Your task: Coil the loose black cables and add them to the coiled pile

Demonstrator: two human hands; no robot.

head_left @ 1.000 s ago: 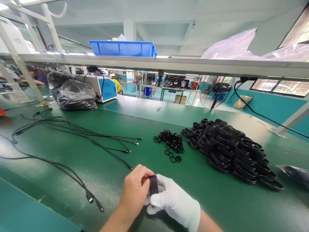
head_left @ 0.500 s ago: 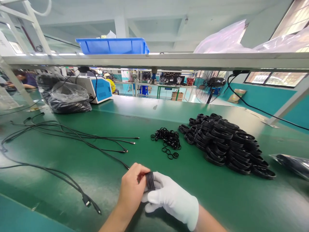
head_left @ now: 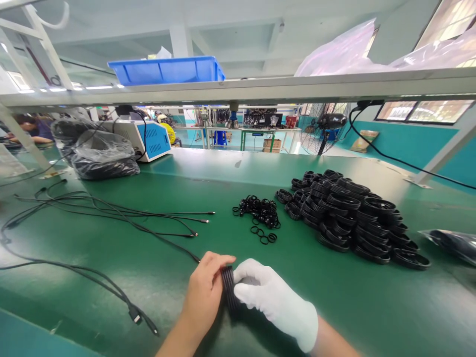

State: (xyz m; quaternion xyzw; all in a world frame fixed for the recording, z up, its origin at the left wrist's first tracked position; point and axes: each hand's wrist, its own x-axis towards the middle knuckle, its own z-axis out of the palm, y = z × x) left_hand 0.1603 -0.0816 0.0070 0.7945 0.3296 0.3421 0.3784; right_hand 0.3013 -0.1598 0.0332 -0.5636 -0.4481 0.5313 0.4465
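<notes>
A coiled black cable [head_left: 229, 290] stands on edge between my two hands at the front of the green table. My bare left hand [head_left: 206, 287] is closed on its left side, thumb and fingers against the loops. On the other side my right hand [head_left: 262, 287], in a white glove, pinches the coil between thumb and fingers. Just beyond lie a few loose black rings [head_left: 264, 235] and a small heap of such rings [head_left: 260, 210]. One of the straight black cables [head_left: 167, 238] ends right by my left knuckles.
A large pile of coiled black cables [head_left: 342, 213] covers the right side. Loose cables [head_left: 111, 285] spread over the left. Behind stand a plastic-wrapped bundle [head_left: 104, 156] and a blue-and-white machine [head_left: 154, 139]. A shelf [head_left: 260, 89] carrying a blue bin [head_left: 167, 72] spans the table.
My gloved hand has shifted slightly right, its fingers now more curled over the coil's edge. The coil shows more of its side, and my left index finger reaches further over its top.
</notes>
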